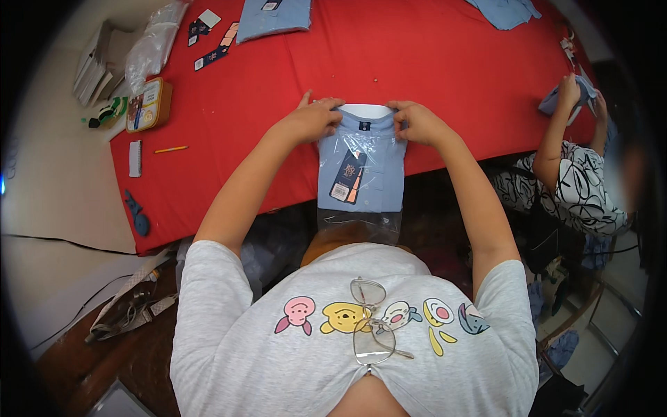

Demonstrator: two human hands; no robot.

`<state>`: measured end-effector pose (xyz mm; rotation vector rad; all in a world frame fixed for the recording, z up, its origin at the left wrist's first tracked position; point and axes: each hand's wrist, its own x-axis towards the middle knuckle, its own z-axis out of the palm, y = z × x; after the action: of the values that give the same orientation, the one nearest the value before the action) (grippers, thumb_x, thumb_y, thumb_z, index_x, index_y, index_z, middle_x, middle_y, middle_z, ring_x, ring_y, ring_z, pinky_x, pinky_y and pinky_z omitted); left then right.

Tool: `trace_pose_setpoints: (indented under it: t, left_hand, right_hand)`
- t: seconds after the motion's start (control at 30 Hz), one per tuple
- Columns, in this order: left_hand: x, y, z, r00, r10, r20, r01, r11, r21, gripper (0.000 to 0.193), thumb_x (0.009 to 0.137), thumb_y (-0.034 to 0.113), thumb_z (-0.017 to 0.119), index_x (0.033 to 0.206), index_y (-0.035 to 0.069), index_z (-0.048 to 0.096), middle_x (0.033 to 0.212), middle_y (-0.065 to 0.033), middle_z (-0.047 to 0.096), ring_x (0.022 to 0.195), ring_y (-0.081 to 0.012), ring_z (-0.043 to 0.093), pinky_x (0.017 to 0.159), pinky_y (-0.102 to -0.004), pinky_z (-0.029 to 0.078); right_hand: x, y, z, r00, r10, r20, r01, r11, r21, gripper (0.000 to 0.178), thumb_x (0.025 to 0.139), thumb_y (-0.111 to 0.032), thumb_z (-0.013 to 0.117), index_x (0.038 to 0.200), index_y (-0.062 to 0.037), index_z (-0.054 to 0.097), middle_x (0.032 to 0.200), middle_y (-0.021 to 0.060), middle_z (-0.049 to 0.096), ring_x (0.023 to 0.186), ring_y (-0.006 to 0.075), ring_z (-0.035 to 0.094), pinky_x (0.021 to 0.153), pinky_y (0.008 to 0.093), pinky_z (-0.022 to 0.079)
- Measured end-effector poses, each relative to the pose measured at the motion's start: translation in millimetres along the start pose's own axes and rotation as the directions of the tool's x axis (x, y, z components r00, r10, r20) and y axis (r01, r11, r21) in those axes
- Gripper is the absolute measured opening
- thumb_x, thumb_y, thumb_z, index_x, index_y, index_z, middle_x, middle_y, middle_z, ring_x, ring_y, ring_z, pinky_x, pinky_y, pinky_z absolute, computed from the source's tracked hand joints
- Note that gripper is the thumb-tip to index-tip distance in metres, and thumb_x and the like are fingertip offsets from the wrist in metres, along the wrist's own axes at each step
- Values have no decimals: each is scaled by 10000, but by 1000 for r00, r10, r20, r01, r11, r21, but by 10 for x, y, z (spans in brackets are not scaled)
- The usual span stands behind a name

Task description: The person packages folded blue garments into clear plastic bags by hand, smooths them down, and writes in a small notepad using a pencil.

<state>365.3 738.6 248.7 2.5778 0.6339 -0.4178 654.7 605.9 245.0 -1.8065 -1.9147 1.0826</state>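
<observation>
A red-covered desk (250, 111) fills the upper half of the frame. At the centre, over its near edge, is a folded light-blue shirt (386, 167) in a clear bag (359, 222), its collar end up, small buttons down the front, the film glossy and creased, its loose end hanging below the hem. The left hand (310, 121) grasps the package's upper left corner; the right hand (421, 124) pinches the upper right one. Whether they grip film alone or cloth too, I cannot tell. On the chest, tilted, lies a navy hang tag (353, 169) with pale lettering, an orange strip and a white barcode sticker (340, 191). A white collar insert (367, 110) curves above a small dark neck label (365, 126), its print too small to read.
</observation>
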Motion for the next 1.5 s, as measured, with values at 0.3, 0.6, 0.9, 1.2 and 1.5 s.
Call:
trace_pose_setpoints:
  t: [0.3,0.6,0.9,1.2,1.5]
  left_hand:
    - [147,-178,172,894,-292,-339,199,938,-284,193,1093,244,556,1145,59,578,969,-215,755,964,-400,741,887,-512,550]
    - [-1101,-29,-1454,906,-105,-410,-25,954,-299,173,1111,199,578,1124,30,543,882,-147,749,852,-250,749,779,-373,553]
    - [-2319,705,-1679,474,379,-794,-111,921,374,114,940,64,732,986,48,629,868,-100,683,854,-329,684,847,-437,566]
    - [-2520,476,543,945,-118,-304,14,946,-323,200,965,228,761,1044,51,711,1009,-135,726,997,-345,702,956,-456,543]
    - [-1296,225,816,796,18,-605,9,999,41,668,930,192,745,1559,173,523,1689,-122,414,1514,-377,444,1251,-498,377]
  right_hand:
    - [17,-27,132,909,204,-363,-163,976,143,109,928,-91,708,1005,-19,682,948,135,776,890,301,746,802,437,573]
    - [-267,-1603,-990,854,-226,-469,166,972,-167,127,970,-98,745,1031,2,694,953,93,751,918,192,711,833,343,550]
    - [-910,-2359,-975,532,-670,-519,437,741,-509,116,874,-36,781,941,-53,689,934,78,743,894,272,718,788,391,574]
    - [-1440,-1221,1205,853,-407,-326,254,871,-420,241,881,-49,743,1121,-49,765,1060,103,770,968,314,719,891,431,553]
    - [-800,-1481,2133,894,-427,-135,316,816,-484,545,924,-126,718,1446,-4,616,1504,192,613,1423,359,558,1208,462,424]
